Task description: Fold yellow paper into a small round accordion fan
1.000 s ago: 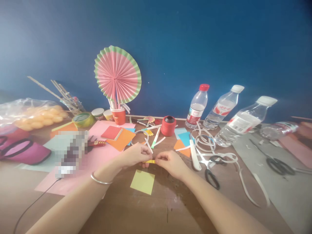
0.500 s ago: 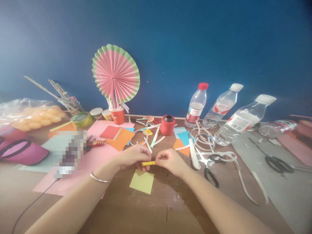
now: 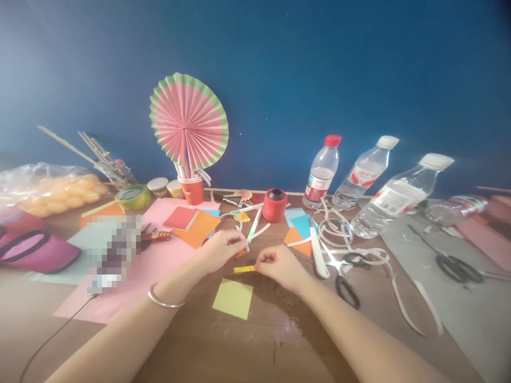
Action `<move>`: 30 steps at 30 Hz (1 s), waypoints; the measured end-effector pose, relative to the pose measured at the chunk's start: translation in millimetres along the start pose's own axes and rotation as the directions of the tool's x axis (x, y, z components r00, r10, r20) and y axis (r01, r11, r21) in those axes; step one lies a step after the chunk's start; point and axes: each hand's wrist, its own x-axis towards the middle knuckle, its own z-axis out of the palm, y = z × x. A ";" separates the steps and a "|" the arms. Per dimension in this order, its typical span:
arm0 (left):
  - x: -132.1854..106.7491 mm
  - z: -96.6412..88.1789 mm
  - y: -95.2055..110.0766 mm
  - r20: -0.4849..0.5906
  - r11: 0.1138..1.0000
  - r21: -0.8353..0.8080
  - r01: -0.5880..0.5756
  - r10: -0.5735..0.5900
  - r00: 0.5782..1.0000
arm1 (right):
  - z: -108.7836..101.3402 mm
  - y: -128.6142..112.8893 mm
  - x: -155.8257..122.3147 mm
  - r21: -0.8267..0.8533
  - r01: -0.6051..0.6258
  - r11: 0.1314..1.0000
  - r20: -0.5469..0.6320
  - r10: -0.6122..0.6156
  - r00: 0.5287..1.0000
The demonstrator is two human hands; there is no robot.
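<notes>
Yellow paper strip (image 3: pixel 242 269): pinched at its right end by the fingers of your right hand (image 3: pixel 277 267), just on the far side of the pale yellow square (image 3: pixel 232 299) lying on the surface (image 3: pixel 211 346). Probably light, slightly springy, easily creased; a gentle end grip should suit you. Your left hand (image 3: pixel 225 251) is apart from it, fingers curled; cannot tell whether they grip anything.

The right fingers (image 3: pixel 262 267) hide one end of the yellow strip (image 3: pixel 243 269).
</notes>
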 end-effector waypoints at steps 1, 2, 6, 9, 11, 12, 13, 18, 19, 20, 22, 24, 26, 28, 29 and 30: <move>-1.3 0.2 1.8 0.025 0.999 0.031 -0.006 0.006 1.000 | -0.1 -0.8 -0.2 -0.009 -0.002 1.000 -0.004 0.002 1.000; -2.7 0.8 3.6 0.049 0.998 0.059 -0.008 0.006 0.999 | -0.2 -1.7 -0.4 -0.019 -0.004 1.000 -0.009 0.004 1.000; -8.1 4.3 8.5 -0.143 0.989 0.149 -0.002 0.023 0.989 | 0.3 -4.4 -0.5 -0.049 -0.029 0.998 -0.043 0.027 0.999; -9.9 5.1 8.6 -0.344 0.975 0.224 -0.002 0.081 0.935 | 1.7 -5.9 -0.1 -0.060 -0.040 0.997 -0.089 0.035 0.995; -10.6 4.8 7.8 -0.310 0.968 0.252 -0.003 0.083 0.947 | 2.4 -7.1 0.2 -0.061 -0.044 0.997 -0.114 0.037 0.993; -11.0 4.6 7.6 -0.263 0.968 0.253 0.004 0.065 0.963 | 2.5 -7.6 0.2 -0.060 -0.047 0.997 -0.121 0.040 0.992; -11.4 4.5 7.6 -0.208 0.969 0.247 0.016 0.036 0.978 | 2.5 -8.1 0.3 -0.060 -0.049 0.997 -0.124 0.041 0.991; -12.6 4.7 10.5 0.078 0.983 0.165 0.075 -0.089 0.993 | 1.9 -8.8 0.4 -0.082 -0.033 0.996 -0.137 0.022 0.990; -12.3 4.5 11.0 0.111 0.988 0.140 0.072 -0.088 0.990 | 1.9 -8.7 0.4 -0.086 -0.033 0.996 -0.140 0.021 0.990; -11.8 4.3 11.2 0.129 0.991 0.114 0.068 -0.083 0.988 | 1.9 -8.7 0.4 -0.087 -0.036 0.996 -0.141 0.024 0.990; -10.2 4.0 10.6 0.144 0.996 0.059 0.071 -0.079 0.986 | 1.9 -8.8 0.4 -0.079 -0.045 0.996 -0.139 0.034 0.990; -8.5 4.3 8.9 0.147 0.996 0.006 0.092 -0.092 0.985 | 2.0 -9.3 0.2 -0.069 -0.051 0.996 -0.141 0.041 0.989; -7.0 5.3 6.4 0.158 0.993 -0.039 0.108 -0.100 0.982 | 2.1 -10.2 0.0 -0.071 -0.053 0.996 -0.144 0.043 0.989; -5.9 6.8 3.5 0.170 0.991 -0.079 0.112 -0.098 0.981 | 2.1 -11.1 -0.2 -0.077 -0.056 0.995 -0.147 0.045 0.988; -5.4 7.6 2.0 0.170 0.988 -0.099 0.115 -0.097 0.981 | 2.1 -11.2 -0.2 -0.078 -0.059 0.995 -0.147 0.047 0.988; -5.0 8.1 0.6 0.167 0.986 -0.120 0.118 -0.097 0.981 | 2.1 -11.2 -0.1 -0.076 -0.061 0.995 -0.144 0.049 0.988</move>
